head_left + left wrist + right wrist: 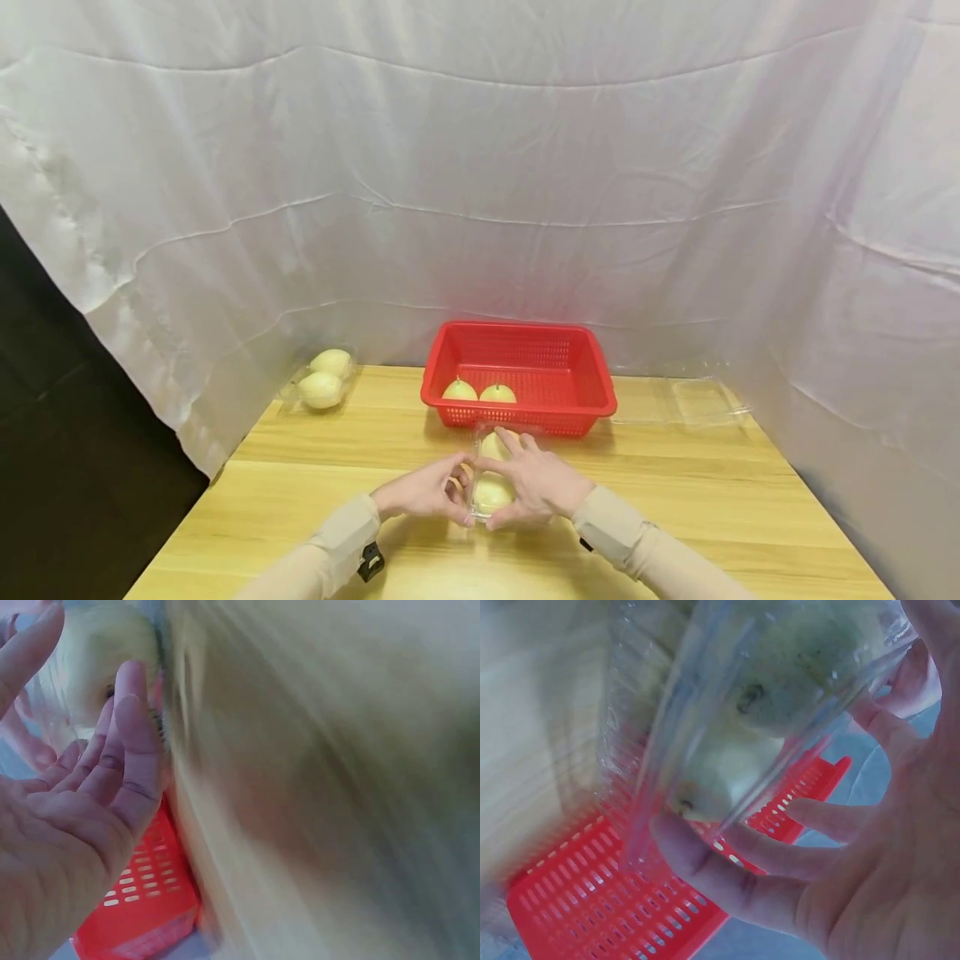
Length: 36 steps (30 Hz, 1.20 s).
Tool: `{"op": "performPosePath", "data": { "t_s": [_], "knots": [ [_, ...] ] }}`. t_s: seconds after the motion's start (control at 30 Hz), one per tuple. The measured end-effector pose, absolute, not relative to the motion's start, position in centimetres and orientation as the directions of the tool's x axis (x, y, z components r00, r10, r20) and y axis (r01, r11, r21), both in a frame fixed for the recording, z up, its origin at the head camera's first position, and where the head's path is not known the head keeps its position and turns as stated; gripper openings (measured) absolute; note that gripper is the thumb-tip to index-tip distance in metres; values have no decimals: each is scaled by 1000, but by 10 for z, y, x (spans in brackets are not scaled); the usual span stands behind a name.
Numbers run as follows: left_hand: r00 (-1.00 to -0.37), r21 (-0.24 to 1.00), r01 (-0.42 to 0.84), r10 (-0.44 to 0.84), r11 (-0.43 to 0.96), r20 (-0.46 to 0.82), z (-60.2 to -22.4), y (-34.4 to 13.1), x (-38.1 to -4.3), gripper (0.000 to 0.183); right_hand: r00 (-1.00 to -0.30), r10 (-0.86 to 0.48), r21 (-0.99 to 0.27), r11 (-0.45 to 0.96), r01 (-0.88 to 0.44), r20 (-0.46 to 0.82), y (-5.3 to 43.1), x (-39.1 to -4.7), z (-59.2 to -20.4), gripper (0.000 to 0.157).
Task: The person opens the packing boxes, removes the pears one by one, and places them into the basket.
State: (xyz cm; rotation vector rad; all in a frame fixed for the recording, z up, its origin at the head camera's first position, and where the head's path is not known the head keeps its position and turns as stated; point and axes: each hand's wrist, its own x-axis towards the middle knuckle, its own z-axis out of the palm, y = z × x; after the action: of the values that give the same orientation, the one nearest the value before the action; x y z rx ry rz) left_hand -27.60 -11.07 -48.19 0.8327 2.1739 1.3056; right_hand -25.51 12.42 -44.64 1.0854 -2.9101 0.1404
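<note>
A clear plastic clamshell box [474,515] with two pale yellow pears [492,493] in it sits between my hands, just in front of the red basket. My left hand [427,490] is at the box's left side, its fingers bent and its thumb by the near corner. From the right, my right hand [543,482] grips the box, fingers spread across its top and thumb at the near edge. The right wrist view shows its fingers [769,889] along the clear plastic wall, with both pears [727,769] behind it. Part of the box is hidden under that hand.
Two pears [460,389] lie in the red perforated basket [519,417]. At the back left of the wooden table [322,467], another clear box holds two pears [321,389]. Clear plastic packaging [701,400] lies at the back right. Pale curtains [525,167] enclose the table.
</note>
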Motion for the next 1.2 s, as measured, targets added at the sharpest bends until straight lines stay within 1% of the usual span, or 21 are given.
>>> {"op": "performPosePath", "data": {
  "t_s": [0.17,0.37,0.43,0.5,0.6,0.7,0.8,0.9,1.0,1.07,1.2],
  "knots": [
    [-715,900,267,697,345,-55,-486,-110,-275,62,-783,-622,-94,779,-620,13,121,-254,-442,89],
    [-727,879,343,687,332,24,-491,-109,-274,34,-785,-619,-39,784,-619,26,116,-254,-445,86],
    [-719,875,368,694,314,53,-492,-109,-274,30,-786,-618,-27,785,-619,31,116,-255,-445,86],
    [-717,882,364,695,298,61,-492,-110,-274,31,-784,-619,-25,784,-620,34,116,-256,-445,85],
    [-725,901,322,687,291,37,-491,-110,-274,39,-784,-620,-35,783,-621,33,116,-257,-445,85],
    [-744,918,256,668,304,-14,-489,-110,-274,46,-781,-623,-38,781,-624,39,117,-258,-445,83],
    [-749,931,198,661,306,-58,-489,-109,-273,37,-774,-631,-36,773,-633,54,117,-257,-446,81],
    [-741,943,160,667,291,-80,-489,-108,-273,20,-771,-634,-40,770,-636,63,118,-257,-445,80],
    [-736,951,137,671,277,-89,-489,-108,-273,7,-776,-628,-41,775,-630,61,119,-257,-445,83],
    [-733,954,131,674,271,-91,-490,-108,-274,5,-778,-625,-42,777,-628,59,120,-257,-445,86],
    [-718,964,96,688,248,-105,-492,-110,-276,9,-775,-629,-50,773,-632,64,121,-257,-446,87]
  ]
}}
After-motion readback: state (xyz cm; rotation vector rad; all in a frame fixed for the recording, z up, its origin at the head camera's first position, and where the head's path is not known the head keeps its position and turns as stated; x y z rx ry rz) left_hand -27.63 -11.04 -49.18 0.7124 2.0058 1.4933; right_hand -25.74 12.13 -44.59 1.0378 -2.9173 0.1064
